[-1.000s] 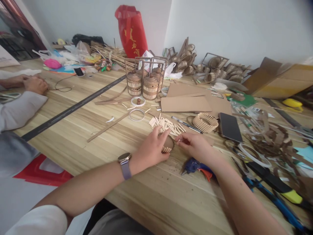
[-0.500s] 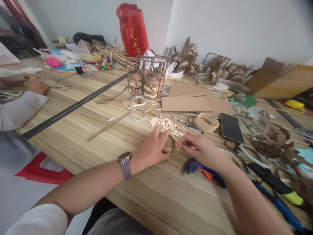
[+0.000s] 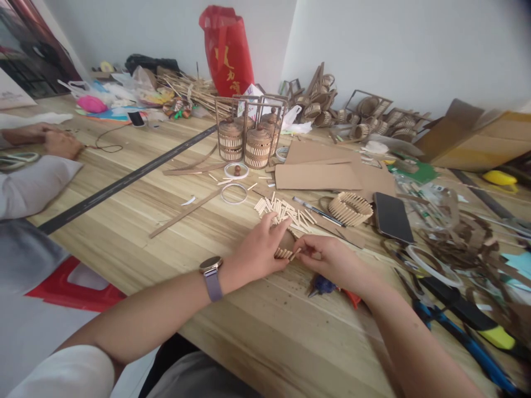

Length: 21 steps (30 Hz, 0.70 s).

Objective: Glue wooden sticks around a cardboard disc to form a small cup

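Observation:
My left hand (image 3: 259,249) is curled around a small round cardboard base (image 3: 287,241), gripping its rim. Short wooden sticks (image 3: 282,254) stand along the near side of that rim. Between thumb and fingertips, my right hand (image 3: 329,258) pinches one short wooden stick (image 3: 295,255) against the rim at the right. Just beyond the left fingers lies a pile of loose short sticks (image 3: 286,211). Partly hidden under my right hand is a blue glue gun (image 3: 322,284) with an orange trigger, its nozzle pointing left.
Beyond my hands are a stick ring (image 3: 350,208), a phone (image 3: 393,216), a pen (image 3: 317,210) and cardboard sheets (image 3: 317,176). Lidded baskets in frames (image 3: 257,146) stand farther back. Pliers (image 3: 452,326) and brown strips (image 3: 460,243) crowd the right. Another person's hands (image 3: 62,142) are at far left.
My right hand has moved left, bringing the pinched stick to the rim of the round base and covering more of the glue gun. My left hand has stayed in place.

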Each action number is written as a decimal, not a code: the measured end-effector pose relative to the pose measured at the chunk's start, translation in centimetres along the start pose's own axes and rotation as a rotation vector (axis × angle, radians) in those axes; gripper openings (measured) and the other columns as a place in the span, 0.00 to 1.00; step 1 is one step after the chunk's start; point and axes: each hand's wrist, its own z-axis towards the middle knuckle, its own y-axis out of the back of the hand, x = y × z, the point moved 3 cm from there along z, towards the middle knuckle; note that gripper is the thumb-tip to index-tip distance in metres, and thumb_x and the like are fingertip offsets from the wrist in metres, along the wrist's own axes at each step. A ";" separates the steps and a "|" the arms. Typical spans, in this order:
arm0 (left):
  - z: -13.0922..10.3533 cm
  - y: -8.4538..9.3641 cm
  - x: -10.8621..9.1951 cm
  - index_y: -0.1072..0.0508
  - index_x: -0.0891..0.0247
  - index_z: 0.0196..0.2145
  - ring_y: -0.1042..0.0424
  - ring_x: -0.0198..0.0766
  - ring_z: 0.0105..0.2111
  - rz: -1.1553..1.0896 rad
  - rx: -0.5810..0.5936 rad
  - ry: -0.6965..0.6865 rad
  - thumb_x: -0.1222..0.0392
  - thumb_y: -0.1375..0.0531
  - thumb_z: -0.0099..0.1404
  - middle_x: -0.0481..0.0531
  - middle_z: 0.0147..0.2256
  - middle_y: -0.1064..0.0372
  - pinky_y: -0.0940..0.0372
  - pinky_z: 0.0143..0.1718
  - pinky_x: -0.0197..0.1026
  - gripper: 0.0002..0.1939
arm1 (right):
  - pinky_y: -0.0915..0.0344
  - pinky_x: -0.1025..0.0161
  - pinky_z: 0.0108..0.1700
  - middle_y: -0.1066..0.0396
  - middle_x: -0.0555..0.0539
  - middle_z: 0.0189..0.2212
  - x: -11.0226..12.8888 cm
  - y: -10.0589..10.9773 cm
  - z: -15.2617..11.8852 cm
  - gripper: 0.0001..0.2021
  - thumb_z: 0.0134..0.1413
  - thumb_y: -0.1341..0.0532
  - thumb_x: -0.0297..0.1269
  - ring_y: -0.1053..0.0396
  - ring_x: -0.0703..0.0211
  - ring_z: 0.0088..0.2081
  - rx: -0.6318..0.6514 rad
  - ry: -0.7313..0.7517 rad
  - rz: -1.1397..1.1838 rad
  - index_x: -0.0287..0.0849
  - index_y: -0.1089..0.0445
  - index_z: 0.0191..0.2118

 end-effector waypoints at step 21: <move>0.0 0.1 0.0 0.52 0.58 0.61 0.40 0.59 0.56 -0.002 -0.015 -0.026 0.63 0.34 0.53 0.66 0.59 0.56 0.34 0.47 0.56 0.42 | 0.40 0.65 0.32 0.31 0.49 0.27 0.6 -0.5 0.0 0.06 0.56 0.46 0.31 0.35 0.59 0.29 -0.048 0.140 -0.085 0.43 0.33 0.31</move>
